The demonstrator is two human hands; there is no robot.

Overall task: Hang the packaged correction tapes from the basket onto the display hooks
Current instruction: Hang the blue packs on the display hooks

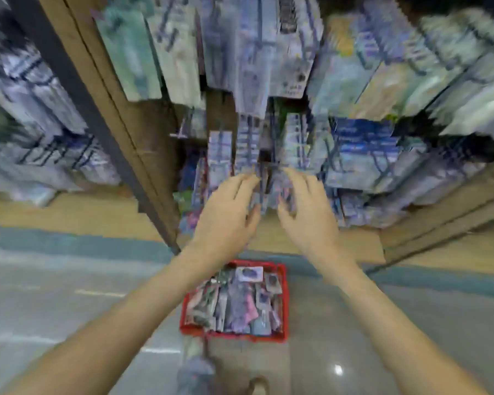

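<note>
Two bare forearms reach up from the bottom edge of the head view. Between them a red plastic basket [285, 309] sits on the glossy grey floor [69, 309]. It is filled with packs [240, 303], flat cards with clear blisters. Most lie with their long axis running from the near rim towards the far rim, and a few at the far rim lie crosswise.

Beyond the basket, the left grip [226, 215] and right grip [311, 215] face each other in front of the display [154, 155], a brown board with a dark upright post. One pack [264, 192] stands between them, its long axis up and down in the frame and its top towards the hung rows [362, 149]. Each grip is half spread, fingers fairly straight and thumb apart. The fingertips [251, 179] of the left touch the pack's edge. The blur is too heavy to tell whether either grip pinches the pack. The hung rows are glossy blue-white cards, overlapping.
</note>
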